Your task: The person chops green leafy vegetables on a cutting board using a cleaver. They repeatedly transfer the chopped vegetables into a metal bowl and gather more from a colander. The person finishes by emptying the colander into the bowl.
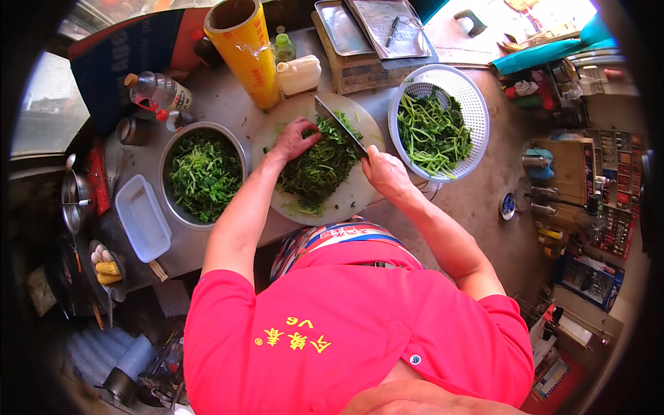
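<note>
My right hand (pixel 386 170) grips the handle of a kitchen knife (pixel 340 124), whose blade slants up and left over the greens. Chopped leafy greens (pixel 314 174) lie heaped on a round white cutting board (pixel 358 202). At the upper left of the heap, my left hand (pixel 298 139) rests its bent fingers against the greens. To the left of the board stands a steel bowl (pixel 162 174) filled with chopped greens (pixel 205 179). On the right, a white perforated basket (pixel 480 122) holds long-stemmed greens (pixel 433 135).
Behind the board are a yellow cardboard-cored roll (pixel 246 57), a white jug (pixel 299 75) and a scale (pixel 353 72) bearing a written-on clipboard (pixel 389 28). Plastic bottles (pixel 155 91) stand at the back left. A plastic tub (pixel 142 218) sits beside the bowl, near corn cobs (pixel 107 270) and eggs.
</note>
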Demonstrator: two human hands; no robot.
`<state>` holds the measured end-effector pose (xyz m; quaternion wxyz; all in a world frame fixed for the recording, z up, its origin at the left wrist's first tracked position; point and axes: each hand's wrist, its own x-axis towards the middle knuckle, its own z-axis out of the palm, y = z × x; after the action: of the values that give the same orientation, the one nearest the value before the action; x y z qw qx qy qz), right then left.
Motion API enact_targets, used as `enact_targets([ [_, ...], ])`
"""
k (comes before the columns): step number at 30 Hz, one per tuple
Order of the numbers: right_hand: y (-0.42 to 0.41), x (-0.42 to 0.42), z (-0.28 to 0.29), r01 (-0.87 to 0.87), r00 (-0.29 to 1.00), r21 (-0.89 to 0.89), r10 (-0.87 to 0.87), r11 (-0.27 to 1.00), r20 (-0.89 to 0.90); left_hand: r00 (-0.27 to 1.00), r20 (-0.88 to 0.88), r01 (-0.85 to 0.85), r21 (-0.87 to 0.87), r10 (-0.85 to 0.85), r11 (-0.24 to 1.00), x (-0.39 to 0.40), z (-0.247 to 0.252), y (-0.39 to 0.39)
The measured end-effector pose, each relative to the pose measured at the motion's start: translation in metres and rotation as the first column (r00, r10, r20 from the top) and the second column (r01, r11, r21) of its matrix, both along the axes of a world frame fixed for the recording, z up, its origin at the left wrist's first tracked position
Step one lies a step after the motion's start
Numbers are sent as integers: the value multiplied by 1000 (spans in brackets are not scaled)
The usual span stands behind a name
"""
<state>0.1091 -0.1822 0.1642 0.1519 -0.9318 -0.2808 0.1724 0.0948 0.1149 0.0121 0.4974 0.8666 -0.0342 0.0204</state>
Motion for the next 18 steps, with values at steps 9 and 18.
enact_targets([
  [9,13,-13,-81,98,995,-8,-98,995,-23,996,-93,-3,96,12,995,-1,4,-12],
  [18,16,-24,-15,62,997,52,-65,997,53,995,95,-43,5,42,999,-20,20,8],
])
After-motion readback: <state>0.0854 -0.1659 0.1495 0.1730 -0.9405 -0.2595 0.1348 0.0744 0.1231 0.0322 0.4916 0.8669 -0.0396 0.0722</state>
